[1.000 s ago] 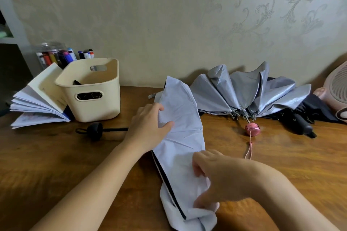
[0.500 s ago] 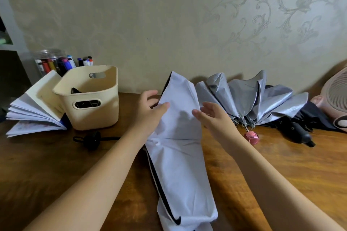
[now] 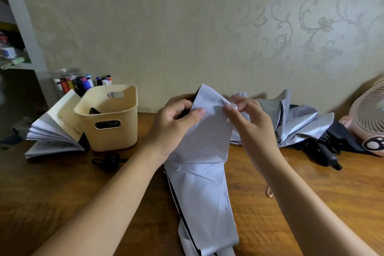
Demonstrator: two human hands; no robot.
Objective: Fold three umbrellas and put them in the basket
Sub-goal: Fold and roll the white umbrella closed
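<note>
At the left edge of the tabletop one open book fans its pages, with one jar of markers behind it and one cream basket just beside it. Something dark lies inside the basket, too hidden to name. In front of the basket a black knob with a loop lies on the wood.

Next comes the left hand. Its thumb presses the front of the white umbrella and its fingers curl behind the cloth's left edge, gripping it near the top. The white umbrella runs up the middle from the bottom edge, with its lower length flat on the tabletop and its upper panel raised between the two hands. The right hand pinches the panel's right edge between thumb and curled fingers, level with the left hand.

Half a second ago both hands only touched those edges with straighter fingers. Now both grip, and the top of the panel is creased between them. The pink knob seen then is hidden behind the right forearm, and only a pink loop shows.

Right of the hands, one silver umbrella lies half open against the wall. One black umbrella lies beside it, touching it, and one pink fan stands at the far edge. That makes three umbrellas, one basket and two hands.
</note>
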